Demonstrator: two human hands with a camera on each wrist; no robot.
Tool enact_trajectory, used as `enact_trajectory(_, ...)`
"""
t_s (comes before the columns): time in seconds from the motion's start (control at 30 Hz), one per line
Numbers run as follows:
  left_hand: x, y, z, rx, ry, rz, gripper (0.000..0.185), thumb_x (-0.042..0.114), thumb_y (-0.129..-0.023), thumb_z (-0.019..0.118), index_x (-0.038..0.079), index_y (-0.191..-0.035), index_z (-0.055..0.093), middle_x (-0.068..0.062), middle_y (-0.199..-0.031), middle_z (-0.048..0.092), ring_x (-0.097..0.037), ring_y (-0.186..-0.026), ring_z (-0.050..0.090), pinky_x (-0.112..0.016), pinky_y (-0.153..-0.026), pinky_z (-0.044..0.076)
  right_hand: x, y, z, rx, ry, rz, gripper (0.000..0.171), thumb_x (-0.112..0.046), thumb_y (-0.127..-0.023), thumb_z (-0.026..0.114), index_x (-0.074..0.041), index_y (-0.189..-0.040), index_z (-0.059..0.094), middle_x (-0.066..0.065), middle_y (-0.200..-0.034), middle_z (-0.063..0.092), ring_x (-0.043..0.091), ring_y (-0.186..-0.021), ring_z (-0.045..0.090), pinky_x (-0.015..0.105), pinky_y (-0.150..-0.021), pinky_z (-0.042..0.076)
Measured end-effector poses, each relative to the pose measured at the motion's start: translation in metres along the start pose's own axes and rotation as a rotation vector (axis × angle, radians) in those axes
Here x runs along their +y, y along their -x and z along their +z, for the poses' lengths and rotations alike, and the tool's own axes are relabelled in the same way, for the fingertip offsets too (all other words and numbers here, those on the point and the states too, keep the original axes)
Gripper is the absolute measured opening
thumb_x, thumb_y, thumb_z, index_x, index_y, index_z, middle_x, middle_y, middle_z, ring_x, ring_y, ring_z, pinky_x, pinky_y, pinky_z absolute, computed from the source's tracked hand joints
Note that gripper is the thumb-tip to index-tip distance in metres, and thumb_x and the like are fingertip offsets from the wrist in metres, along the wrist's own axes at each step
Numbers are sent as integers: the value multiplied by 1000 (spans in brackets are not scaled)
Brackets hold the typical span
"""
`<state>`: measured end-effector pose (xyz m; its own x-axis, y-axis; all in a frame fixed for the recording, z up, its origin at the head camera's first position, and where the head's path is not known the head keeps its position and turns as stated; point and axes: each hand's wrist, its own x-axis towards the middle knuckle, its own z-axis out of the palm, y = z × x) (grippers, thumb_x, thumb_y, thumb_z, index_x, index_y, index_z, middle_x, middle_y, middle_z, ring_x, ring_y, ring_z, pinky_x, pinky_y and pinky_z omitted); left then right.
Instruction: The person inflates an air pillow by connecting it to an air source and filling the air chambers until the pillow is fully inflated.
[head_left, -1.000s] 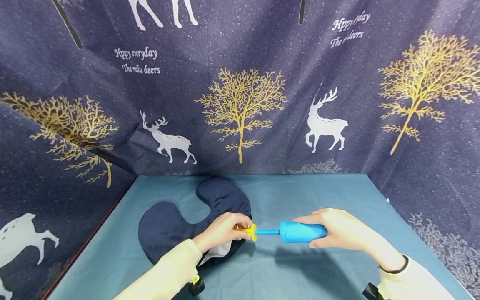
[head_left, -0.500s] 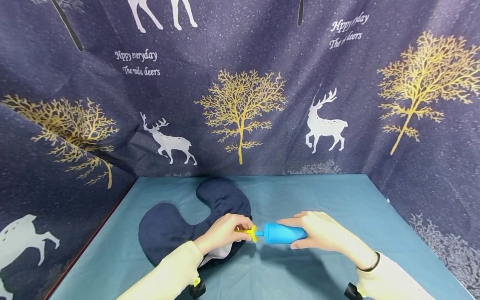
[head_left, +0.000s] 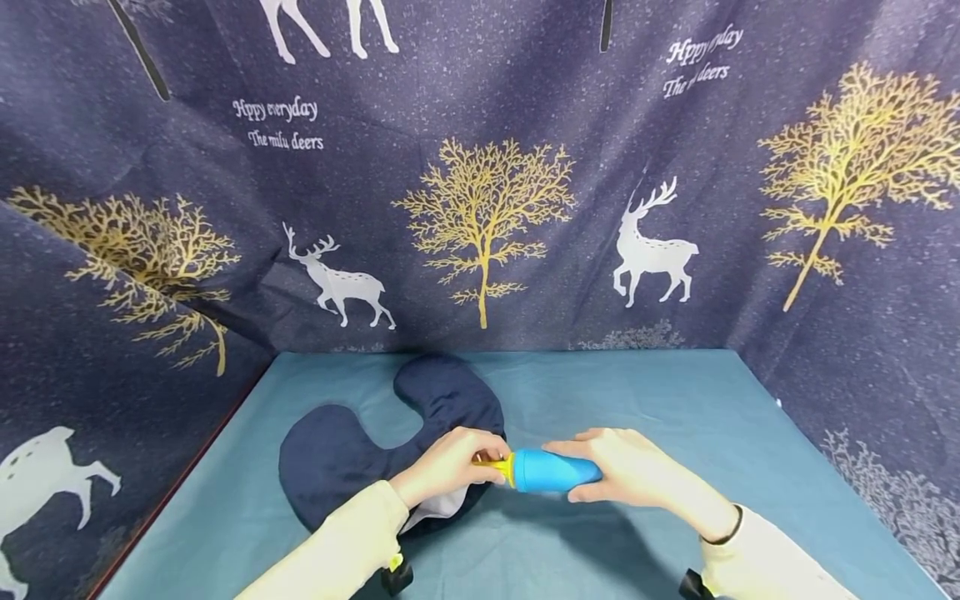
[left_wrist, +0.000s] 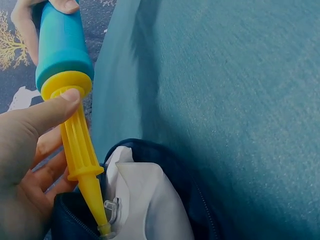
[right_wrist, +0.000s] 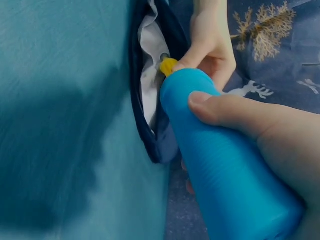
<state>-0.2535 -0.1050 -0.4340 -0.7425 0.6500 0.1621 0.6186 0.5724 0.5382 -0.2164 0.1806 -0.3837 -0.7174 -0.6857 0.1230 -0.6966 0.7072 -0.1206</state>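
- Draped on three sides by navy fabric (head_left: 480, 167) printed with gold trees and white deer, the counter (head_left: 645, 392) carries a teal cloth.
- A navy U-shaped neck pillow (head_left: 337, 450) lies flat on the counter at left centre; its cover is open at the near edge, exposing the white inner bladder (left_wrist: 145, 200).
- The left hand (head_left: 450, 462) pinches the yellow nozzle (left_wrist: 80, 150) of the hand pump, thumb along its ribbed shaft. The tip sits in the clear valve (left_wrist: 112, 210) of the bladder.
- The right hand (head_left: 637, 475) grips the blue pump barrel (head_left: 555, 469), fingers wrapped around it. The barrel is pushed fully up against the yellow collar.
- For a good stroke, keep barrel and nozzle in one straight line, so that the tip does not lever out of the valve.
- Brace the nozzle firmly at the valve; any side load probably breaks the seal.
- The cover edge (right_wrist: 150, 125) lies close around the valve and could fold over it.
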Motion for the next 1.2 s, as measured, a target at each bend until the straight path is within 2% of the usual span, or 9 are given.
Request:
enact_trajectory(0.37, 0, -1, -3, -2, 1, 47, 24, 24, -83, 79, 18, -106, 73, 6, -92, 74, 0, -82, 63, -18, -75, 51, 23, 28, -23, 10, -31, -13, 59, -53, -80, 75, -35, -134, 60, -5, -118, 72, 9, -98, 65, 28, -72, 49)
enact_trajectory(0.53, 1, 0, -4, -5, 30, 48, 25, 23, -84, 78, 17, -108, 73, 4, -94, 74, -1, -84, 64, -18, -75, 52, 34, 44, -34, 14, -27, -18, 61, -48, -78, 79, -35, -135, 60, -9, -116, 72, 2, -95, 62, 25, -72, 49)
enact_trajectory(0.8, -1, 1, -6, 6, 26, 52, 25, 23, -84, 78, 17, -107, 73, 5, -92, 74, 0, -80, 62, -21, -74, 53, 48, 60, -54, 5, -70, -8, 63, -43, -76, 82, -35, -135, 60, -14, -117, 70, -8, -89, 56, 21, -73, 49)
enact_trajectory(1.03, -4, 1, -5, 17, 48, 49, 24, 23, -84, 78, 16, -107, 73, 4, -91, 74, 0, -80, 63, -19, -73, 53, 63, 73, -71, -5, -101, -3, 62, -44, -77, 81, -34, -134, 61, -12, -115, 72, -9, -82, 52, 18, -69, 46)
enact_trajectory(1.2, -2, 0, -5, 17, 53, 38, 24, 22, -84, 78, 16, -107, 73, 4, -91, 74, -1, -80, 62, -19, -73, 53, 69, 78, -75, -24, -114, 2, 60, -47, -78, 80, -33, -134, 61, -11, -111, 72, -9, -78, 50, 17, -66, 43)
